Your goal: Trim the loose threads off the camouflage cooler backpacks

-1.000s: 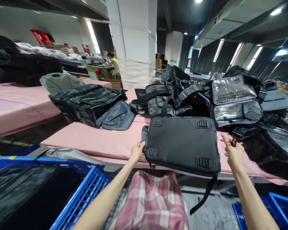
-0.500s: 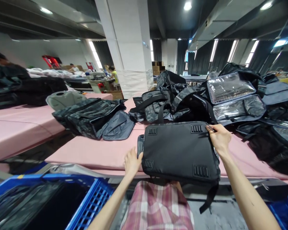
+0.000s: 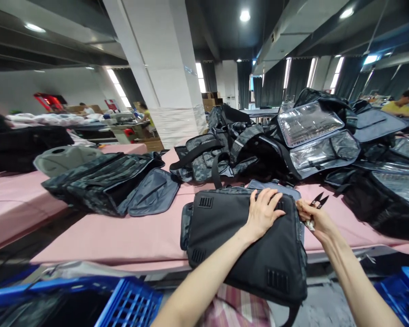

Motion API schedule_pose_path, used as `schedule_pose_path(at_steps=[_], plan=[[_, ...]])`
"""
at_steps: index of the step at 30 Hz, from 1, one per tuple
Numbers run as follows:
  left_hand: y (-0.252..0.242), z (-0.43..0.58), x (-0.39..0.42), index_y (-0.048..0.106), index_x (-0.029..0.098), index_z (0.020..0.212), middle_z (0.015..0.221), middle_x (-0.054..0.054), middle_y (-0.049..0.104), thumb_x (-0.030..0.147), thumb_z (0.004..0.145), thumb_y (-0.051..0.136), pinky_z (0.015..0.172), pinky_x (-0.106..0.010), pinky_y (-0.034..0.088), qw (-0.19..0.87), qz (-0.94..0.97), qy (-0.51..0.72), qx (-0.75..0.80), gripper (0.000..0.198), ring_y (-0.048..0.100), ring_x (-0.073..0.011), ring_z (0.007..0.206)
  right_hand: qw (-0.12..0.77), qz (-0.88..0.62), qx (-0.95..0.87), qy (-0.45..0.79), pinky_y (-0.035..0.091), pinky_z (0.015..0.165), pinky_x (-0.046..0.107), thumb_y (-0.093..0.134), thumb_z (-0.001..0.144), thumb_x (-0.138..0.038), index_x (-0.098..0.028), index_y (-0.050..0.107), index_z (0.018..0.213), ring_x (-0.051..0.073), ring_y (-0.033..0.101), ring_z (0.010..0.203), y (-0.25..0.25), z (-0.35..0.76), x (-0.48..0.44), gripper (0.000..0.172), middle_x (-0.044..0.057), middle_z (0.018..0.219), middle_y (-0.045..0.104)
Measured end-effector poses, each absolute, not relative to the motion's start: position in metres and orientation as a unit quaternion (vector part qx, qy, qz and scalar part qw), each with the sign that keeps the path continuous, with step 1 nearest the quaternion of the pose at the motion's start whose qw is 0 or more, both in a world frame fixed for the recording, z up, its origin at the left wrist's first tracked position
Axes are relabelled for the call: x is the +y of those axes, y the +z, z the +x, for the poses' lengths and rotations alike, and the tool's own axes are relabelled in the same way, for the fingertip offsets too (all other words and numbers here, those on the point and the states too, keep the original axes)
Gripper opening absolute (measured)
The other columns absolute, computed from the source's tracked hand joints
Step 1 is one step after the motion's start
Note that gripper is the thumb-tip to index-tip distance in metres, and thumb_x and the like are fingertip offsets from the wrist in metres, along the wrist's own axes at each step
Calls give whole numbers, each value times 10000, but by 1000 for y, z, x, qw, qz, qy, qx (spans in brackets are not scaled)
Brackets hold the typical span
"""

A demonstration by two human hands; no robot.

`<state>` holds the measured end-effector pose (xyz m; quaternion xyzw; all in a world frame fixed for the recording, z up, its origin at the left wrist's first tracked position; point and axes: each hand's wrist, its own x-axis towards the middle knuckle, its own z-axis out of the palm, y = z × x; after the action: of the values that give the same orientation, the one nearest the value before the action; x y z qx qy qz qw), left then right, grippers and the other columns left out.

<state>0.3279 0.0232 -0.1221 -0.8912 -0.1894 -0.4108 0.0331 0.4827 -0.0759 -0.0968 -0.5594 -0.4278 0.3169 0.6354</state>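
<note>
A black bag (image 3: 225, 245) with ribbed feet at its corners lies at the table's front edge, its bottom panel facing me. My left hand (image 3: 263, 213) rests on that panel near the upper right foot, fingers spread and partly covering the foot. At the bag's right edge, my right hand (image 3: 315, 218) is closed, with thread snips (image 3: 319, 200) in it, blades pointing up and away. Its fingertips are pinched at the bag's edge; whether they also grip thread or fabric I cannot tell. Something small and whitish shows under that hand.
On the pink table (image 3: 122, 240) an open camouflage bag (image 3: 105, 181) lies to the left. More bags with silvery linings (image 3: 310, 122) are heaped behind and right. Blue crates (image 3: 129, 299) flank me low down. A person in yellow (image 3: 397, 109) sits far right.
My left hand has gone from the bag's left side onto its panel. My right hand has turned, and the snips' blades now show plainly. The bag sits lower and further left in view.
</note>
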Motion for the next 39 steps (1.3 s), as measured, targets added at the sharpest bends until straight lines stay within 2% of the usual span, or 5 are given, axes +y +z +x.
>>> schedule_pose_path(at_steps=[5, 12, 17, 25, 39], plan=[[-131, 334, 19, 471, 211, 1288, 1309, -96, 545, 452, 887, 502, 1083, -483, 244, 42, -903, -392, -171, 469, 444, -227, 1257, 625, -570, -410, 342, 190, 417, 216, 673, 614, -598, -166, 503, 613, 46, 200, 452, -113, 493, -95, 464, -55, 522, 281], [-128, 334, 14, 488, 201, 1277, 1307, -106, 548, 452, 892, 500, 1079, -470, 225, 19, -908, -380, -174, 459, 450, -226, 1245, 603, -668, -365, 238, 185, 392, 210, 670, 638, -579, -125, 672, 900, 60, 270, 437, -141, 516, -110, 524, -26, 544, 430], [-128, 333, 12, 505, 194, 1260, 1291, -104, 561, 456, 903, 479, 1083, -456, 206, 11, -903, -393, -172, 444, 456, -221, 1235, 571, -728, -365, 103, 417, 545, 252, 707, 617, -527, -211, 627, 1083, 171, 559, 718, -155, 527, -110, 569, 51, 888, 634], [-128, 331, 8, 516, 198, 1259, 1293, -108, 562, 458, 909, 461, 1094, -451, 184, 4, -904, -390, -175, 440, 450, -222, 1243, 535, -726, -431, 4, 463, 725, 316, 575, 764, -552, -210, 650, 941, 194, 607, 786, -160, 518, -108, 393, 52, 912, 680], [-131, 330, 5, 499, 202, 1259, 1310, -104, 551, 431, 904, 478, 1098, -462, 189, 10, -905, -389, -172, 423, 443, -231, 1255, 540, -666, -505, -102, 441, 701, 332, 601, 772, -527, -243, 696, 811, 205, 603, 740, -138, 516, -104, 301, 54, 829, 692]])
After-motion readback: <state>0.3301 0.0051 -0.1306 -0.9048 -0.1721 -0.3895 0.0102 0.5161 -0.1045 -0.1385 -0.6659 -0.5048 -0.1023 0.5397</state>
